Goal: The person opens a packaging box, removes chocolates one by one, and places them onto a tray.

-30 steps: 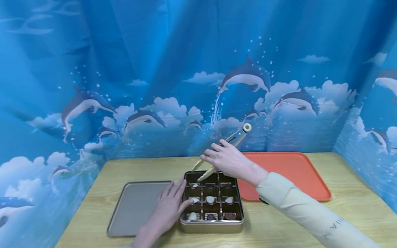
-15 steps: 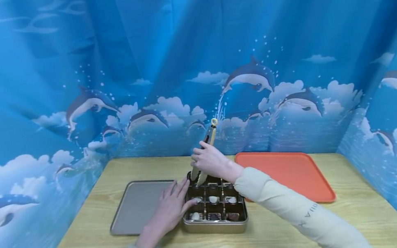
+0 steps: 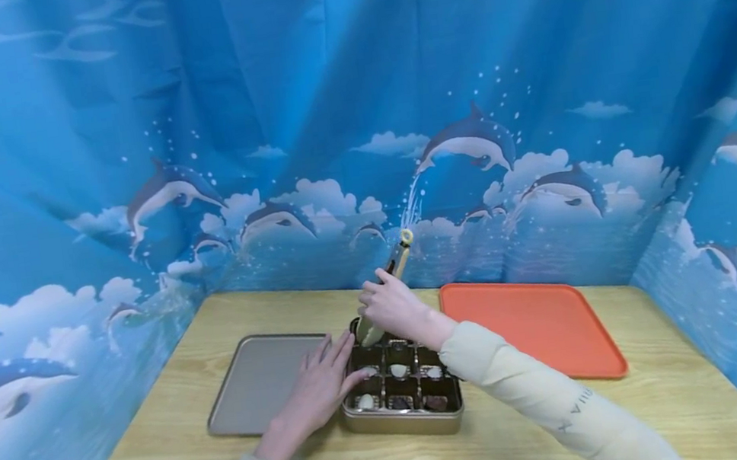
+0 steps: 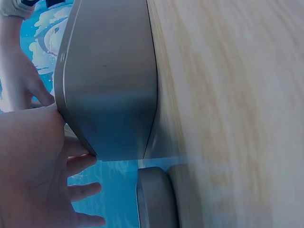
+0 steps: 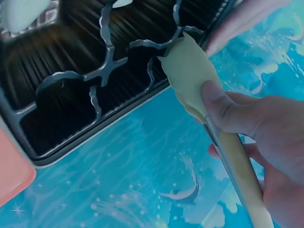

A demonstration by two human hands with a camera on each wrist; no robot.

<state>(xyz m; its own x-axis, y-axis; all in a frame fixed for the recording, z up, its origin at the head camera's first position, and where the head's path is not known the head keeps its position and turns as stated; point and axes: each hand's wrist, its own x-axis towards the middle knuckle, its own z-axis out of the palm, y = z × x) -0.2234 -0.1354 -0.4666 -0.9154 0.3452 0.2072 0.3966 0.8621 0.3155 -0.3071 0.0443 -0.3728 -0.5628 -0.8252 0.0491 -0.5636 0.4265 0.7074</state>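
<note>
A metal tin [image 3: 402, 424] with a dark divided insert stands on the table, with white and dark sweets [image 3: 399, 370] in its compartments. My right hand [image 3: 392, 308] grips a pair of tongs [image 5: 190, 71] with pale tips, held steeply. Those tips reach into the far left compartment and lie close together; whether something is between them is hidden. Along the tin's left rim rests my left hand [image 3: 315, 390], fingers extended and thumb over the near compartments. In the left wrist view, the left hand [image 4: 33, 166] touches the rim beside the tin's outer wall [image 4: 109, 71].
Left of the tin lies a grey tray [image 3: 259, 381], partly behind the left hand. An orange tray [image 3: 525, 326] lies to the right, partly behind the right arm. A blue curtain [image 3: 299, 116] printed with dolphins hangs behind the wooden table [image 3: 161, 455].
My right hand has swung the tongs from a slanted, spread position to a steep one, lowered the tips into the far left compartment and squeezed them together. The left hand stays on the rim.
</note>
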